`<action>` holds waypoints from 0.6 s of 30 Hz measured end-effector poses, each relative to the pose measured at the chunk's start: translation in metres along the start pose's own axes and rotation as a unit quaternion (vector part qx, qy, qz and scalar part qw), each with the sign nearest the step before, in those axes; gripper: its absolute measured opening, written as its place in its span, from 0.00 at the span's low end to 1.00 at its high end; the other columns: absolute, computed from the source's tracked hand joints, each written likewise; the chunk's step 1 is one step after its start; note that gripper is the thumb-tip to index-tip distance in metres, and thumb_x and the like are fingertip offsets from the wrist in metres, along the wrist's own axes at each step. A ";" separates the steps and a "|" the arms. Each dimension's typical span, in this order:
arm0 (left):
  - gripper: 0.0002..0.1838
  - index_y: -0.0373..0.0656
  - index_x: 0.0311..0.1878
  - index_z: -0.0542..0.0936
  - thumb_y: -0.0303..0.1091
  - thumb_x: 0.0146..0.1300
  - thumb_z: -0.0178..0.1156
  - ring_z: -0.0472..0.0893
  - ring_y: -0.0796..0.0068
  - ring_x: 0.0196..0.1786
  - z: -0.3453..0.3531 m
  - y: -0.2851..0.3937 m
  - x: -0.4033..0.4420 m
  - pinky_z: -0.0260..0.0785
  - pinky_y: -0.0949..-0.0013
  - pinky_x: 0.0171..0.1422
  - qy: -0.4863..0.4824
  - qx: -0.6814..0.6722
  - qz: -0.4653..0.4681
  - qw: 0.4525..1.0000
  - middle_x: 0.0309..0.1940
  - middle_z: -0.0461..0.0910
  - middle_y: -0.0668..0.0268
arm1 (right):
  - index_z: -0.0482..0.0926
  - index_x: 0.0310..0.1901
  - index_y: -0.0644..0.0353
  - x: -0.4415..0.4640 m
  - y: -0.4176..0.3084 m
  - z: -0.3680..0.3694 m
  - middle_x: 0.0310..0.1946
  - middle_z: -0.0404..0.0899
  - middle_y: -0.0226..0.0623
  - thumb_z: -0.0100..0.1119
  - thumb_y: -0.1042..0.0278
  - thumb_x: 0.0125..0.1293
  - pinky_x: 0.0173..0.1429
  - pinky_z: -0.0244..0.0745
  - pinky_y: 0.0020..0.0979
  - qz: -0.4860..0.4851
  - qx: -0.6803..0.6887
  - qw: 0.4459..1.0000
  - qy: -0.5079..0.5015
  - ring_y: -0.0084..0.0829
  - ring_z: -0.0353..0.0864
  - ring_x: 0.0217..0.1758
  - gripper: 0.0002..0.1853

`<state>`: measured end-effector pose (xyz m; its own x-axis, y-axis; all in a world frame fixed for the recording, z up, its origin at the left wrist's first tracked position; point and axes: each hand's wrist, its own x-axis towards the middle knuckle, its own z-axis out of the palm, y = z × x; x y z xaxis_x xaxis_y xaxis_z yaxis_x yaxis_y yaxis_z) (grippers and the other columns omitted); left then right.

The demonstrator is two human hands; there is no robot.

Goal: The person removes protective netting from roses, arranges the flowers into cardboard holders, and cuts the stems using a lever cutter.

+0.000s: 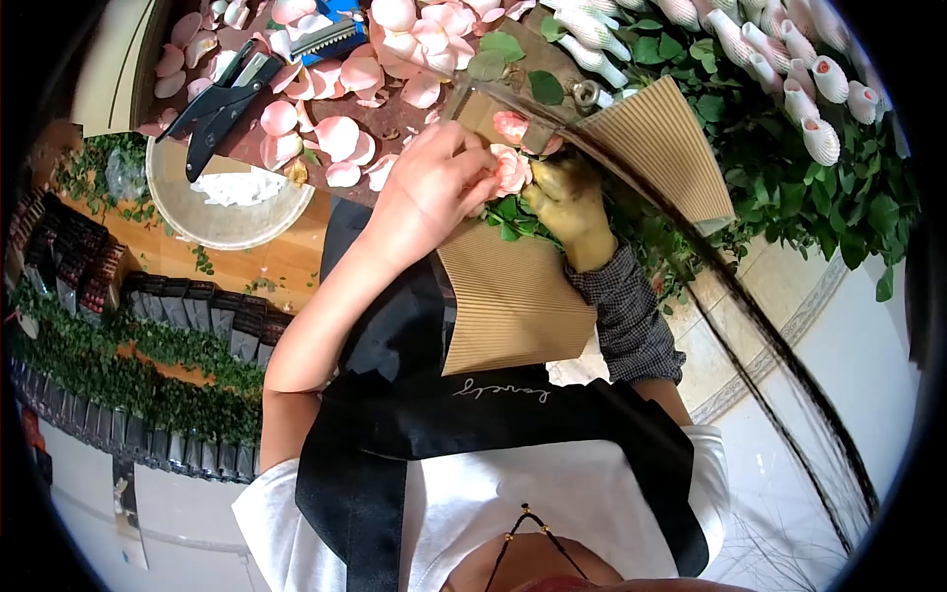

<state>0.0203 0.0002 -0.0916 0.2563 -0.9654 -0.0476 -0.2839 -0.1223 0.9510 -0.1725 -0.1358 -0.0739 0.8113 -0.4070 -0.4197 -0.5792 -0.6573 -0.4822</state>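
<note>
A pale pink rose [511, 170] with green leaves [515, 219] sits between my two hands. My bare left hand [444, 178] is closed, its fingertips at the left side of the bloom; I cannot tell whether they pinch a petal. My right hand [572, 202], in a stained yellow glove and checked sleeve, is closed around the rose just below its head. The stem is hidden. Another pink bloom [510, 125] shows just beyond. Below the hands is a sheet of corrugated cardboard [518, 306] over my black apron.
Loose petals [337, 138] cover the brown worktable [237, 138], with a black plier-like tool [232, 109] and a blue tool [330, 39]. A round bin [232, 232] stands left. Right are corrugated cardboard [656, 148] and net-sleeved roses [779, 59]. Dark strands [730, 276] cross the view.
</note>
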 end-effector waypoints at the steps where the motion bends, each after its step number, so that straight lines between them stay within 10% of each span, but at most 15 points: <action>1: 0.09 0.41 0.40 0.84 0.33 0.59 0.69 0.78 0.55 0.46 0.000 0.002 0.002 0.73 0.57 0.53 0.002 0.020 0.001 1.000 0.40 0.77 0.61 | 0.84 0.47 0.56 0.001 -0.002 -0.001 0.44 0.82 0.38 0.64 0.65 0.55 0.53 0.75 0.44 0.012 0.009 1.000 -0.002 0.43 0.80 0.47 0.16; 13: 0.07 0.45 0.36 0.83 0.32 0.54 0.69 0.77 0.62 0.42 0.008 -0.006 0.003 0.71 0.59 0.47 0.039 0.077 0.048 0.995 0.36 0.76 0.66 | 0.85 0.48 0.54 0.001 0.003 0.005 0.46 0.81 0.40 0.68 0.66 0.52 0.53 0.74 0.47 -0.010 -0.001 0.999 0.037 0.45 0.79 0.49 0.19; 18: 0.09 0.43 0.30 0.79 0.35 0.58 0.69 0.79 0.56 0.32 -0.003 -0.005 0.000 0.72 0.57 0.37 0.155 0.134 -0.067 0.976 0.27 0.78 0.60 | 0.85 0.46 0.56 -0.007 0.006 0.013 0.39 0.81 0.40 0.67 0.65 0.54 0.48 0.74 0.46 -0.010 0.002 0.998 0.059 0.45 0.79 0.42 0.16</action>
<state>0.0243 0.0017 -0.0952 0.5640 -0.8252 -0.0316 -0.4491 -0.3387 0.8268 -0.1828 -0.1288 -0.0836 0.8265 -0.4657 -0.3163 -0.5626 -0.6640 -0.4925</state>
